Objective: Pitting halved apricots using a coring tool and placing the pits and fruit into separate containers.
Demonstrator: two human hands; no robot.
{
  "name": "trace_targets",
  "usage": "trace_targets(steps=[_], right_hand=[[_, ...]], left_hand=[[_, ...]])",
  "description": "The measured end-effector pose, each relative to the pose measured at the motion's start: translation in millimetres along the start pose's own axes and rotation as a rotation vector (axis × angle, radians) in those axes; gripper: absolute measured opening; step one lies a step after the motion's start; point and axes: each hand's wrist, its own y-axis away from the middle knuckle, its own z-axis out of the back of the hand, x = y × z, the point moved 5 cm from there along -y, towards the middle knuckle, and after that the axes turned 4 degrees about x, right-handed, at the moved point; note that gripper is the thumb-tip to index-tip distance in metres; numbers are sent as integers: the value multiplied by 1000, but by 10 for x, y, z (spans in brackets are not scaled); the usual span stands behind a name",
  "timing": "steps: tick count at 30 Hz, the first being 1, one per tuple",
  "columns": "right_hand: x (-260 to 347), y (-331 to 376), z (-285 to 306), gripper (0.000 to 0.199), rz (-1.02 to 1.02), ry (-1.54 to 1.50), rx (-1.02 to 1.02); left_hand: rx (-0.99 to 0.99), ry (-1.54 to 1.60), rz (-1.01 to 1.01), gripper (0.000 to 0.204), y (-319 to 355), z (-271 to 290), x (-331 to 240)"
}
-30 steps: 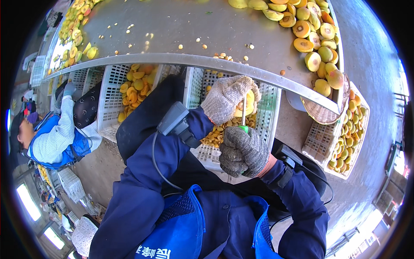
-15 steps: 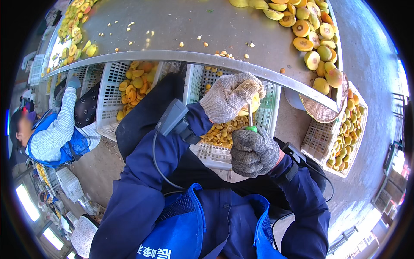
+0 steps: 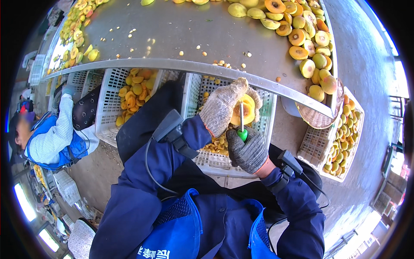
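Observation:
In a pale knitted glove, my left hand (image 3: 222, 105) is closed round a yellow peach half (image 3: 249, 111), its cut face turned up toward me. My right hand (image 3: 249, 151), in a dark grey glove, grips a small tool by its green handle (image 3: 243, 135). The tool's thin metal shaft lies across the middle of the cut face; whether its tip is in the flesh I cannot tell. Both hands are over a white plastic crate (image 3: 268, 121) between my knees, which holds yellow fruit pieces (image 3: 215, 146).
Beyond my hands runs a metal table (image 3: 159, 39) with a raised rim. Peach halves (image 3: 302, 39) pile up at its right end. Below that corner are a wicker basket (image 3: 317, 120) and a fruit-filled crate (image 3: 310, 149). Another crate (image 3: 105, 103) stands left, near a co-worker (image 3: 51, 134).
My left hand has turned, bringing the peach half's cut face into view. My right hand has shifted slightly left and up, showing more of the tool's green handle.

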Motion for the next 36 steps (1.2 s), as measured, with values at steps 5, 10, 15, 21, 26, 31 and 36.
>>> trace_targets(steps=[5, 10, 15, 21, 26, 31, 36], right_hand=[[120, -73, 155, 17, 62, 391, -231], [163, -62, 211, 11, 58, 460, -190], [-111, 304, -140, 33, -825, -671, 124], [-32, 389, -206, 41, -649, -1121, -45], [-155, 309, 37, 38, -747, -857, -190], [-74, 262, 78, 36, -684, -639, -71], [73, 186, 76, 36, -682, -791, -26]], left_hand=[[151, 216, -33, 52, -38, 82, 84], [144, -138, -204, 38, -142, 495, 265], [-209, -22, -236, 58, -77, 507, -5], [-62, -53, -336, 54, 121, 238, -545], [-127, -1003, -677, 20, 489, 582, -1316], [-756, -2118, -630, 28, 808, 760, -2104], [-112, -1729, -766, 30, -518, -350, -1667]])
